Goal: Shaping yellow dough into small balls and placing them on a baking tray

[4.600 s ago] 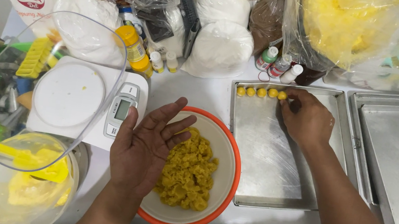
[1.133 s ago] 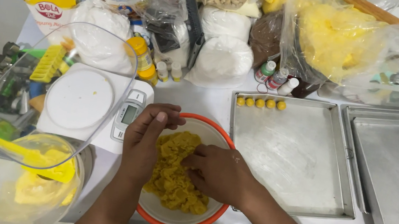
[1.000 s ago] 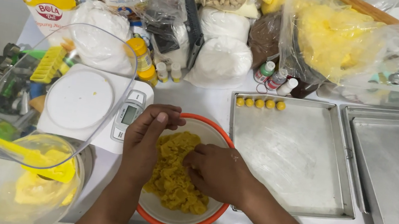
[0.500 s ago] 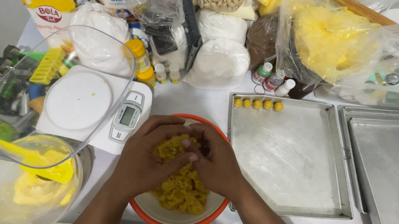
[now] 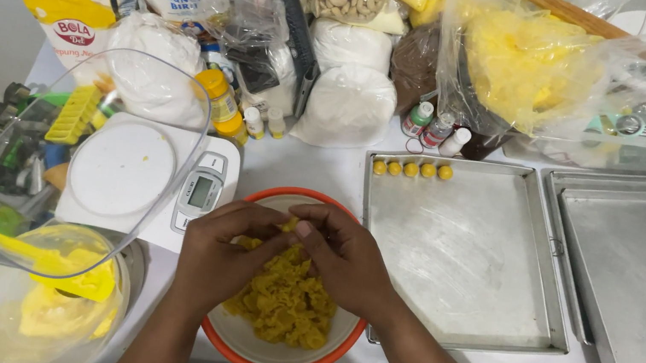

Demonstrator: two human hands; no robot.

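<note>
Fingers of both hands pinch yellow dough above the orange-rimmed bowl.

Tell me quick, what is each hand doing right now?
Left hand: fingers curled, pinching a bit of yellow dough over the orange bowl.
Right hand: fingers curled, pinching the same bit of dough.

Both arms are bare from wrist to elbow, no sleeves showing; the left hand and right hand wear no gloves, rings or watch.
</note>
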